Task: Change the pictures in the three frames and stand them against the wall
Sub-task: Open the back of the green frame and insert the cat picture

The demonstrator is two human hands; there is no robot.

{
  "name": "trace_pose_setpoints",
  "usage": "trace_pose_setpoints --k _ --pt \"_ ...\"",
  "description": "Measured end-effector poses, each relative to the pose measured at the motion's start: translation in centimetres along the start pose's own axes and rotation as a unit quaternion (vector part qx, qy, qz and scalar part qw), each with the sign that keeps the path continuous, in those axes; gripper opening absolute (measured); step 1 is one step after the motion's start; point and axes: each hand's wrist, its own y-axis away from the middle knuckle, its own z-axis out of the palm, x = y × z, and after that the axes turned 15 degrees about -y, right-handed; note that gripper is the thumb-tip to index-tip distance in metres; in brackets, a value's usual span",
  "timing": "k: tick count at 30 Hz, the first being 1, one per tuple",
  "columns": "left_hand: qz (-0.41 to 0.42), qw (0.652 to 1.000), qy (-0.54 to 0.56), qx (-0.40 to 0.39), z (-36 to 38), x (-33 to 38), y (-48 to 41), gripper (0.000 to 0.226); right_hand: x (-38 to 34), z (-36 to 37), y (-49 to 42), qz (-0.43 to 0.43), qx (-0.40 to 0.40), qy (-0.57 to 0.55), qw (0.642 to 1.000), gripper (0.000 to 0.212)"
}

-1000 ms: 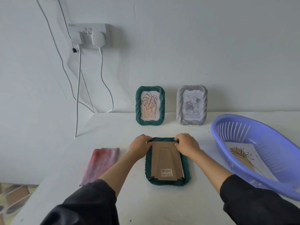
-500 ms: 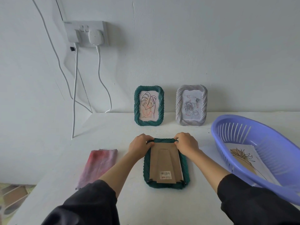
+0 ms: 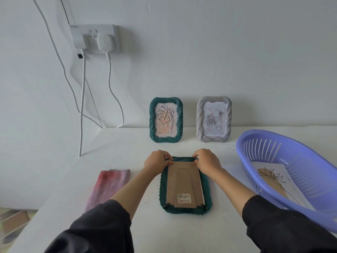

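1. Both forearms reach forward. The left hand [image 3: 157, 162] and right hand [image 3: 207, 161] pinch the far corners of the face-down green frame [image 3: 184, 185] with curled fingers.
2. The frame lies flat on the table [image 3: 127, 143], its long axis pointing away from the person, barcode end nearest.

On my feed I see two bare hands, the left hand [image 3: 157, 162] and the right hand [image 3: 207, 161], with bare forearms running back from them. Behind the hands, towards the camera, each arm is covered by a loose black sleeve: the left sleeve [image 3: 96, 227] and the right sleeve [image 3: 284, 225]. The matte fabric is softly creased and bunched at the cuff.
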Motion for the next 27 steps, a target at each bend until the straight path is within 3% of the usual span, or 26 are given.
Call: trace_pose_setpoints --k 13,18,27 --pt "-0.021 0.999 0.042 0.014 0.22 0.00 0.01 0.016 -0.04 0.23 0.37 -0.013 0.006 0.035 0.999 0.026" --pt "-0.027 0.998 0.050 0.025 0.19 0.03 0.04 0.016 0.01 -0.21 0.34 -0.022 -0.021 0.018 0.999 0.029" --pt "-0.031 0.998 0.034 0.046 0.24 0.10 0.34 0.017 0.17 -0.02 0.56 -0.023 -0.002 -0.011 1.000 0.028"
